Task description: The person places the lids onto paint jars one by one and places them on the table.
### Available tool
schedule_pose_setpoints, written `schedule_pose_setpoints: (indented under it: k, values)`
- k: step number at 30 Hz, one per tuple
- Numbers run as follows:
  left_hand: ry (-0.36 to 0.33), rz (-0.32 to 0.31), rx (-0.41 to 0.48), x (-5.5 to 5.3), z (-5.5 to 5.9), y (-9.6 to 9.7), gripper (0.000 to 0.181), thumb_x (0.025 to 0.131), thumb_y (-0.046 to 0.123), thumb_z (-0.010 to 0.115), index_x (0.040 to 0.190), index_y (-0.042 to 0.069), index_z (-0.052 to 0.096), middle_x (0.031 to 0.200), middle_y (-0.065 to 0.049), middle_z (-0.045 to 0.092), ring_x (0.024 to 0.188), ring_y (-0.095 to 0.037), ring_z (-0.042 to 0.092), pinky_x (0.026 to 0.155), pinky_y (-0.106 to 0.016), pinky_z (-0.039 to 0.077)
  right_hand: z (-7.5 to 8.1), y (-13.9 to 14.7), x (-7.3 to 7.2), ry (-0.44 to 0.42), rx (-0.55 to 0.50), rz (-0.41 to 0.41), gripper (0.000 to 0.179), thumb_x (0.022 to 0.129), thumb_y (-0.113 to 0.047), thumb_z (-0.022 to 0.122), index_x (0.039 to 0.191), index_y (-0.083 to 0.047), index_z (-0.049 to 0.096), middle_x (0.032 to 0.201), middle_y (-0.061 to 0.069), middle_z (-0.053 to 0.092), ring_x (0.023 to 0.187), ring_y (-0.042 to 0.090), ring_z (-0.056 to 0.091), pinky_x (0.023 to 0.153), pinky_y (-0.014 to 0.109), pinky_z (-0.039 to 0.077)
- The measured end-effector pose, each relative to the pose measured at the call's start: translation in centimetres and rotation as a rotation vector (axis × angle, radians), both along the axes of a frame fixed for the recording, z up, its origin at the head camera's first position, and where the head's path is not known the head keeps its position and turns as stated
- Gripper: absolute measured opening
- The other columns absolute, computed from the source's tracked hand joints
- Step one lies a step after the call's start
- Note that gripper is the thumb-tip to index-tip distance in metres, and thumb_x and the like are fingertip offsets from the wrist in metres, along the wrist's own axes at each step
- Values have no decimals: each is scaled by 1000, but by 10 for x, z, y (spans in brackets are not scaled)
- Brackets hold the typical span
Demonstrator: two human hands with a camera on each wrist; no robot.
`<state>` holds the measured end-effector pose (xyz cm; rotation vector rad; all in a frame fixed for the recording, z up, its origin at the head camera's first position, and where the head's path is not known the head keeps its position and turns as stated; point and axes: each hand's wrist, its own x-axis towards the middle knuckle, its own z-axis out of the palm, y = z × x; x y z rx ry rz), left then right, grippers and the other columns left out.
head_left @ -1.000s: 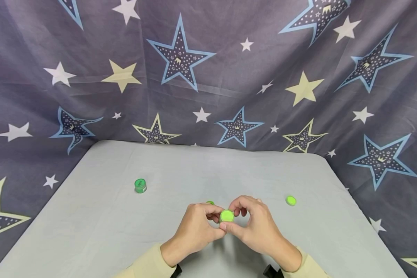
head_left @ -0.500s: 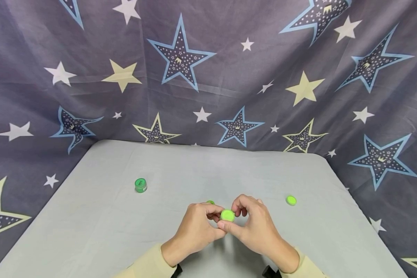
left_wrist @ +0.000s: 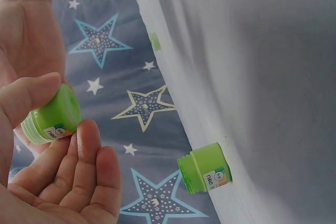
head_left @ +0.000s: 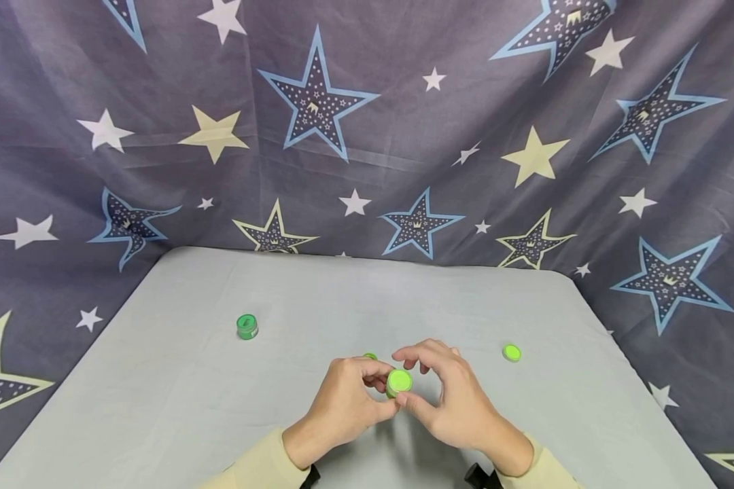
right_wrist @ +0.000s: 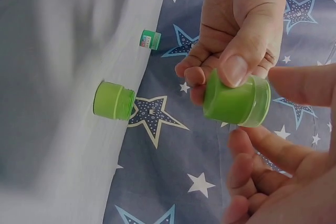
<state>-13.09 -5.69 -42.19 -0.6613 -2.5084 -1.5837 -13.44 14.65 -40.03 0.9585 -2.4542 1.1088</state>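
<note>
My left hand (head_left: 342, 401) grips a small light-green jar (right_wrist: 228, 98) by its body, thumb on one side and fingers on the other. A light-green lid (head_left: 399, 380) sits on the jar and faces up toward the head camera. Beside it is my right hand (head_left: 455, 394), its thumb right at the lid's edge while the other fingers are spread and lifted away from it. Just behind the left hand, an uncapped light-green jar (right_wrist: 113, 100) stands on the table with its screw thread showing; the head view hides most of it.
On the grey-white tabletop (head_left: 128, 407), a darker green jar (head_left: 247, 327) stands at the left. A loose light-green lid (head_left: 512, 352) lies to the right. A star-patterned cloth (head_left: 367, 136) hangs behind the table.
My right fingers have come off the lid and spread apart, and the right thumb has slid along its near edge. The left hand keeps its hold on the jar in nearly the same place.
</note>
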Motion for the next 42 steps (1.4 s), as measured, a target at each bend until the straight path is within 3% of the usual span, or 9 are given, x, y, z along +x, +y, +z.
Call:
schedule_pose_setpoints:
  k: [11,30,36,42]
  values:
    - [-5,3,-6,1,0,0,17,77,12,89,90,19,81,79,15,68,77,-14,68,79,-35,59,1,-1,-2,-17,-13,58,36,79,-11,87,111,-21,74,104,-14,69,93,7,60,78,31,42]
    - [-11,8,1,1,-1,0,20,76,9,89,92,19,81,80,16,69,77,-13,69,80,-35,59,-2,-4,1,-15,-32,-27,35,76,-16,91,103,-29,73,95,-19,66,83,5,54,73,30,40]
    - [-5,9,9,0,0,0,22,75,6,88,93,18,81,81,16,69,77,-13,69,80,-30,59,-4,-4,0,-14,-23,-70,34,75,-19,93,99,-29,71,88,-19,62,79,8,52,73,32,38]
    - [-11,16,6,1,0,0,24,75,5,87,95,18,81,81,15,69,77,-8,67,79,-33,59,-7,-5,-1,45,-35,-88,35,72,-25,95,94,-25,67,84,-14,61,77,7,52,73,30,40]
